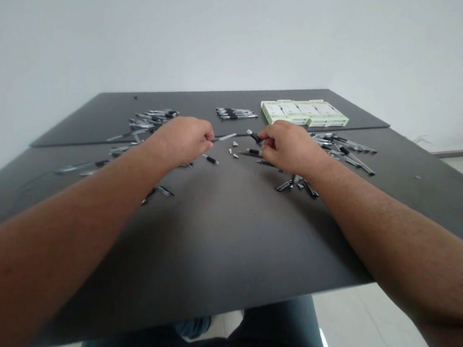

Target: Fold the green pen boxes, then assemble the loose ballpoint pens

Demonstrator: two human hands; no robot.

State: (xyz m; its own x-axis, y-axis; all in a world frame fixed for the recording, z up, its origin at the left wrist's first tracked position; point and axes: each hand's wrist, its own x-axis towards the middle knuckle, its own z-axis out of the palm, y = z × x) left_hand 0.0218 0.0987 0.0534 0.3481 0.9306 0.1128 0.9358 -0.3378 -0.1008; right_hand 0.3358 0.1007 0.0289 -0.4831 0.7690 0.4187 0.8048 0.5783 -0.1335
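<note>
My left hand is closed in a pinch above the table's middle. From its fingertips a thin pale pen tube points right. Opposite it, my right hand pinches a short black pen part with a pale end. Between the hands lie small white pieces. A pen with a black grip rests below my left hand, and another dark-gripped pen part lies beside my right fingers. Black caps or clips are heaped under my right wrist.
Many clear-and-black pens are piled behind my left hand. A neat row of pens lies at the back middle, left of pale green boxes. More loose pen parts spread right of my right hand. A seam crosses the dark table.
</note>
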